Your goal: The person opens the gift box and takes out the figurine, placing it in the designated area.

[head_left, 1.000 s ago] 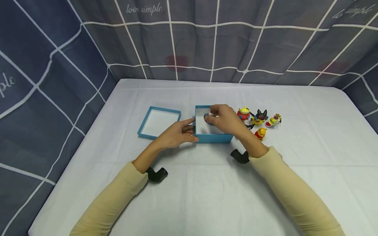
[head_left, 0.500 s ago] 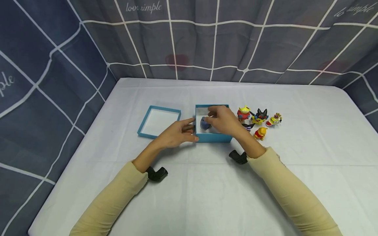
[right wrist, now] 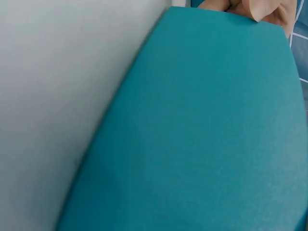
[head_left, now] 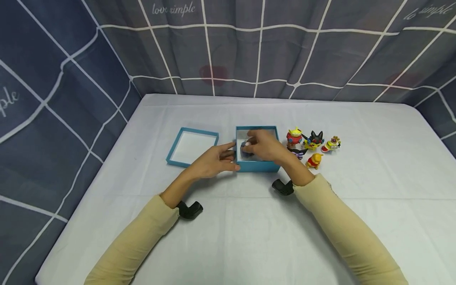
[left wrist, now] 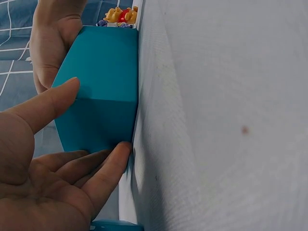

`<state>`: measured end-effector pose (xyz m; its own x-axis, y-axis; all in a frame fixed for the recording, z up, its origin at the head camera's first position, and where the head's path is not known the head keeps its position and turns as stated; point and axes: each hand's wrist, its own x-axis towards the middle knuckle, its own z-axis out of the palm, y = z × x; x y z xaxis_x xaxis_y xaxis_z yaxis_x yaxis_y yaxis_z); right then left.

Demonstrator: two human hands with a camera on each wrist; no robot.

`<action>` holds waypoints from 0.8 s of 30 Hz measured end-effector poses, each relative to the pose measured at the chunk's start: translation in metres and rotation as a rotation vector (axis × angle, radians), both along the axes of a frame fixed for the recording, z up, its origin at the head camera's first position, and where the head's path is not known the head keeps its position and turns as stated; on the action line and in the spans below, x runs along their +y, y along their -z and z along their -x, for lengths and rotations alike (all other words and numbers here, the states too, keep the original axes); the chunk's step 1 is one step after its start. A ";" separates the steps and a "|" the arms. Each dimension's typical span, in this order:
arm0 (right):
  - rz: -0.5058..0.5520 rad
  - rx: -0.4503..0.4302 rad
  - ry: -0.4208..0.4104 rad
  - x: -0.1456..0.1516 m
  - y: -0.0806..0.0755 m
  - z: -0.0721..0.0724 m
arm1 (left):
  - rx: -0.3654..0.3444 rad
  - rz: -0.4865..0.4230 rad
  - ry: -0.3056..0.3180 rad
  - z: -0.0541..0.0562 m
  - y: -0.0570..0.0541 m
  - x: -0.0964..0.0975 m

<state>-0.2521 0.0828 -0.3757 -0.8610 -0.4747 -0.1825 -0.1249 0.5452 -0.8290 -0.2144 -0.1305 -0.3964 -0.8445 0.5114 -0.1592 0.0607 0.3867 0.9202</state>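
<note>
My left hand rests against the left side of a blue box, its thumb at the front corner. In the left wrist view its fingers lie fairly straight along the box's side wall. My right hand reaches down into the open box. Its thumb and fingers pinch a small dark blue figurine, mostly hidden by the hand. The box fills much of the right wrist view, hiding the right hand there.
The blue-rimmed lid lies inside up at the left. Right of the box stand several toy figures: a yellow-headed one in red, a black-eared yellow one, a crowned one, a yellow bear and a dark-winged one.
My right hand has shifted slightly left inside the box, with the blue figurine moving toward the left wall. The left hand, box and lid have stayed put.
</note>
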 end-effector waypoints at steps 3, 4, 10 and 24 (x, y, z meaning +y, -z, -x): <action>0.058 -0.019 -0.015 0.000 0.003 0.000 | 0.002 -0.006 0.005 0.000 0.000 0.001; 0.072 -0.021 -0.022 0.001 0.004 0.000 | 0.002 -0.010 0.006 0.001 0.000 0.001; 0.077 0.005 -0.033 0.001 0.005 -0.001 | -0.005 -0.016 0.006 0.001 0.002 0.001; 0.050 0.063 -0.048 0.002 0.005 -0.001 | 0.006 0.001 0.000 0.001 0.002 0.001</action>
<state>-0.2507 0.0843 -0.3808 -0.8462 -0.5227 -0.1037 -0.2024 0.4953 -0.8448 -0.2157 -0.1295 -0.3982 -0.8454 0.5113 -0.1546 0.0664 0.3878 0.9193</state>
